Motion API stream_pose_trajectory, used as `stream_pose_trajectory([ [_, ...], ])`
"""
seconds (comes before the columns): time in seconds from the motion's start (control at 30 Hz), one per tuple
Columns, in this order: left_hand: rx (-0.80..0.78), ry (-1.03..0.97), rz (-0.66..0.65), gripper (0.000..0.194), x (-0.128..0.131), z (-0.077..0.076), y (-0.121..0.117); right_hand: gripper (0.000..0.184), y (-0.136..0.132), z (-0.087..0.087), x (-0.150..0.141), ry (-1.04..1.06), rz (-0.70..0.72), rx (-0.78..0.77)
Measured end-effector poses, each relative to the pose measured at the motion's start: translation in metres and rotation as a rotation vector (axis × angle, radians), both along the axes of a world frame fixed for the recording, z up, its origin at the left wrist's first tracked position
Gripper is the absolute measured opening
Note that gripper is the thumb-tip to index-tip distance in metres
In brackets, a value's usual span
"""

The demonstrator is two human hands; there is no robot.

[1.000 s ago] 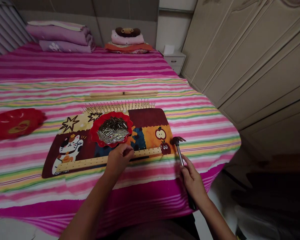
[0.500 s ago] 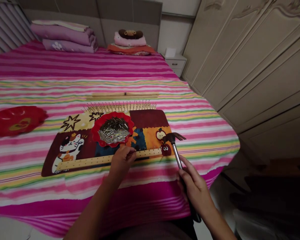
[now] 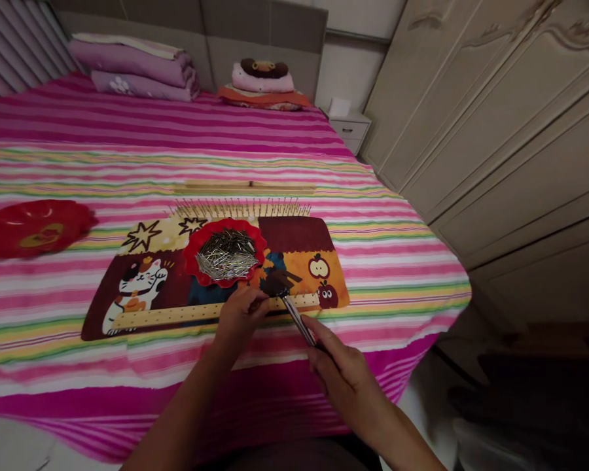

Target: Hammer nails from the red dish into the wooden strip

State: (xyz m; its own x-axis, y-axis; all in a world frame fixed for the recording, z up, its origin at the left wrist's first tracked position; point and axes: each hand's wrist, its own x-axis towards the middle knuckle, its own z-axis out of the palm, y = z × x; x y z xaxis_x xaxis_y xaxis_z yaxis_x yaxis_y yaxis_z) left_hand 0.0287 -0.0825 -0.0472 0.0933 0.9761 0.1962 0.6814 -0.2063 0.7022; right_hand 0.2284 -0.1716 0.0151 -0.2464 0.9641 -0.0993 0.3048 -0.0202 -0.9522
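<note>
My right hand point(image 3: 341, 373) is wrapped round a claw hammer point(image 3: 297, 317) with a shiny metal shaft and dark head. The hammer head is just right of my left fingertips, over the near wooden strip point(image 3: 169, 316). My left hand point(image 3: 240, 317) is closed in a pinch at that strip, on a nail mostly hidden by the fingers. Small dark marks run along the strip left of the hand; short nails show to its right. Behind my left hand, a red scalloped bowl point(image 3: 190, 265) holds many loose nails point(image 3: 228, 255). The strip lies on a patterned mat point(image 3: 294, 233) with a cat picture.
Past the mat lies a wooden strip point(image 3: 216, 210) bristling with upright nails, and behind it a plain strip point(image 3: 275, 189). A red plate point(image 3: 34, 229) is at the left. Folded bedding point(image 3: 132, 69) sits at the bed's far end; wardrobe doors point(image 3: 500, 150) stand on the right.
My right hand has swung the hammer leftward, bringing its head from over the mat's right edge to beside my left fingertips. My left hand stays pinched at the strip. The view has shifted slightly.
</note>
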Motion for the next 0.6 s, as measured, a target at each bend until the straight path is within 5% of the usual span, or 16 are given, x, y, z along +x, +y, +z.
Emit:
stream_pose_trajectory([
  [0.17, -0.005, 0.021, 0.010, 0.009, 0.000, 0.002, 0.000, 0.044, -0.003, 0.003, -0.001, 0.059, -0.053, -0.069],
  [0.33, 0.028, 0.023, 0.001, 0.012, 0.001, -0.001, -0.001, 0.058, -0.005, 0.000, 0.011, 0.225, -0.462, -0.189],
  [0.5, 0.101, -0.020, -0.004, 0.018, -0.006, 0.005, -0.002, 0.073, 0.005, -0.021, 0.038, 0.284, -0.742, -0.267],
  [0.6, 0.181, 0.047, 0.139, 0.020, -0.018, 0.019, 0.006, 0.074, 0.008, -0.039, 0.050, 0.281, -0.776, -0.287],
])
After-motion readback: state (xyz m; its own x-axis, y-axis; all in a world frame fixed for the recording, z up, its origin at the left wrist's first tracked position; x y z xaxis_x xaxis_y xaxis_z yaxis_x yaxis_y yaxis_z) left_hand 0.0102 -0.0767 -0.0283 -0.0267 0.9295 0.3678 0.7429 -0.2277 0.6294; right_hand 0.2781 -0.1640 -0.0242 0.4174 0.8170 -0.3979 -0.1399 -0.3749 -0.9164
